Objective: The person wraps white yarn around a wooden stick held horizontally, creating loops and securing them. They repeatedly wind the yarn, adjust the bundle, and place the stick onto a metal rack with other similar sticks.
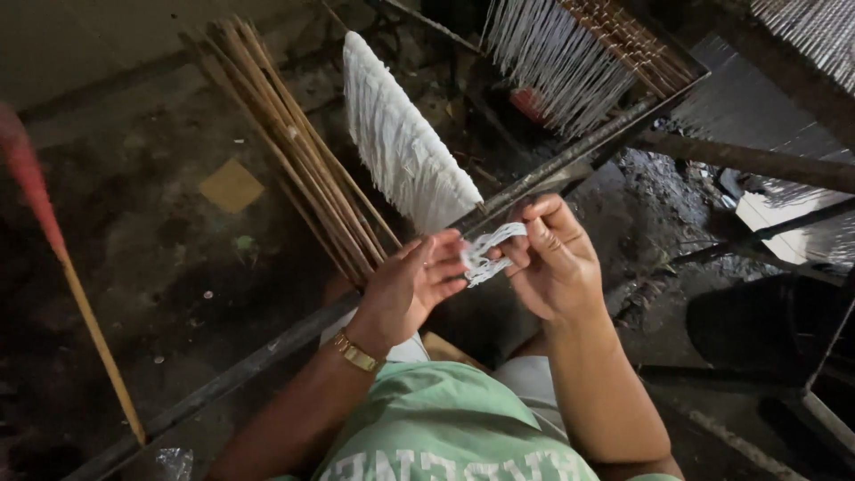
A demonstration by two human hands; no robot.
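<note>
We look down on a dark, stained floor [160, 258], wet in patches and dim. One metal bar [570, 160] runs diagonally across the view, from lower left to upper right. A tan square scrap [232, 184] lies on the floor, well apart from the hands.

Counts: one bundle of brown sticks [294, 151], individual sticks too many and too overlapped to count; it leans across the bar. One stick bearing a curtain of white strands [401, 142] hangs just beside the bundle. A second, wider row of white strands [552, 62] hangs from a rack at upper right. One long pole with a pink end [53, 240] stands at the left edge.

Two hands in view, both ours. Left hand [414, 281] carries a gold wristband [356, 353]; its fingers curl loosely, tips touching a small white tangle [485, 254]. Right hand [552, 258] pinches the other end of the tangle between thumb and forefinger, the rest of its fingers curled. The tangle sits between the two hands, in the air just below the bar and above our lap. Green shirt [445, 428] at the bottom edge.
</note>
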